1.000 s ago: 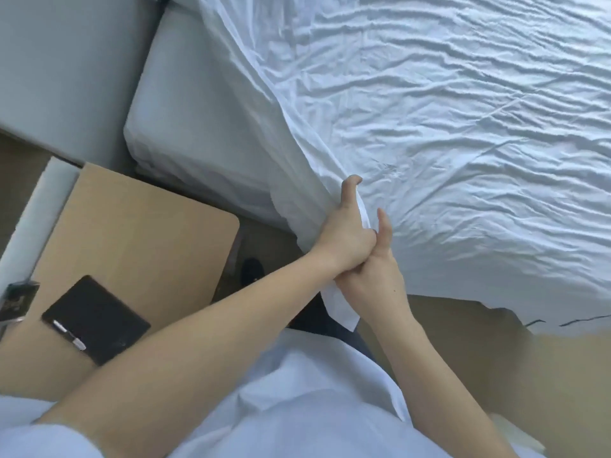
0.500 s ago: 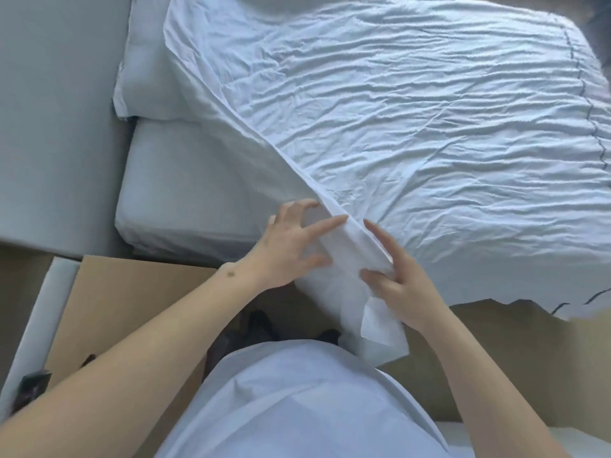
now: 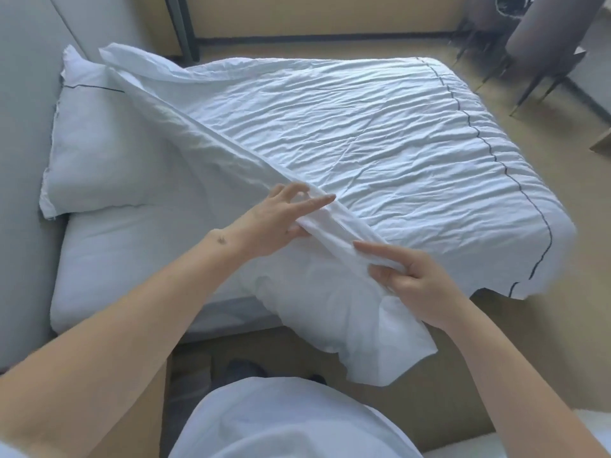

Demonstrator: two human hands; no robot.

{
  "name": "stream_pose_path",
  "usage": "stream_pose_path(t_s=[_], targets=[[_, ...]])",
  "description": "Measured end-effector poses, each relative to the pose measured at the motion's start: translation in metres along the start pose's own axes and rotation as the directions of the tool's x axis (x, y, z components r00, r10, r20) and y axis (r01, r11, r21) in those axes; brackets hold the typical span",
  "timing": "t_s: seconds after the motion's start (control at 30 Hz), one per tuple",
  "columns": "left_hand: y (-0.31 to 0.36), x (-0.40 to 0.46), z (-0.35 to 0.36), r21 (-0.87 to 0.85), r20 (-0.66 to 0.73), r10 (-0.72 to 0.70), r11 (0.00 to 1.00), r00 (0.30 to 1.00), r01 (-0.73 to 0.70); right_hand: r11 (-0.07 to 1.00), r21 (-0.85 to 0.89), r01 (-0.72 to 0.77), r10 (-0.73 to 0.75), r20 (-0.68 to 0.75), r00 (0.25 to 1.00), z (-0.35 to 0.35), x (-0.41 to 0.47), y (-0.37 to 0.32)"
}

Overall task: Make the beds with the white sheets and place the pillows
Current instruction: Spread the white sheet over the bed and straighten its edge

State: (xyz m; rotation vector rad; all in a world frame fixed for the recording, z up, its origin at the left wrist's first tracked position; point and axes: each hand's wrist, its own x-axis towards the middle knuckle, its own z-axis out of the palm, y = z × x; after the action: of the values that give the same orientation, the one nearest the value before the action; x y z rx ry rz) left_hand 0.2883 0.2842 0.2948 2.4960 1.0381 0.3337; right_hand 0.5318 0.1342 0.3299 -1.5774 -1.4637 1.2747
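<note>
The hands are no longer clasped together: the left hand (image 3: pixel 274 223) and right hand (image 3: pixel 413 279) are now pinching the folded edge of the white sheet (image 3: pixel 380 153) apart, fingers clamped, spreading it over the bed (image 3: pixel 109 259) below the pillow (image 3: pixel 99 153).

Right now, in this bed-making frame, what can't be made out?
Head view only:
- Left hand: its thumb is hidden behind the white sheet fold.
- Pillow: its right part lies under the raised sheet edge.
- Chair: cut off by the top-right edge.
- Feet: hidden by the person's own shirt.
</note>
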Motion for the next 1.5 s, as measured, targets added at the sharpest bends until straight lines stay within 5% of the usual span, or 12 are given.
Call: stream_pose_path(t_s=[0.17, 0.4, 0.77, 0.93, 1.2, 1.5], targets=[[0.031, 0.037, 0.008, 0.013, -0.102, -0.234, 0.972, 0.967, 0.236, 0.997, -0.061, -0.038, 0.031, -0.101, 0.994, -0.025, -0.015, 0.019], [0.036, 0.090, 0.040, -0.447, 0.341, -0.147, 0.844, 0.928, 0.298, 0.991, 0.069, -0.118, 0.128, -0.164, 0.978, -0.045, -0.009, 0.042], [-0.033, 0.190, 0.092, -0.330, 0.560, -0.133, 0.869, 0.817, 0.368, 0.939, 0.122, -0.322, 0.340, -0.184, 0.922, -0.115, 0.057, 0.068], [-0.055, 0.238, 0.118, -0.342, 0.500, -0.203, 0.847, 0.842, 0.408, 0.903, 0.155, -0.400, 0.423, -0.172, 0.889, -0.129, 0.073, 0.087], [0.003, 0.303, 0.157, -0.482, 0.350, -0.070, 0.842, 0.934, 0.244, 0.838, 0.251, -0.485, 0.542, -0.270, 0.796, -0.149, 0.032, 0.141], [0.162, 0.331, 0.242, -0.372, 0.466, 0.175, 0.928, 0.868, 0.013, 0.696, 0.501, -0.514, 0.706, -0.350, 0.616, -0.163, -0.094, 0.214]])
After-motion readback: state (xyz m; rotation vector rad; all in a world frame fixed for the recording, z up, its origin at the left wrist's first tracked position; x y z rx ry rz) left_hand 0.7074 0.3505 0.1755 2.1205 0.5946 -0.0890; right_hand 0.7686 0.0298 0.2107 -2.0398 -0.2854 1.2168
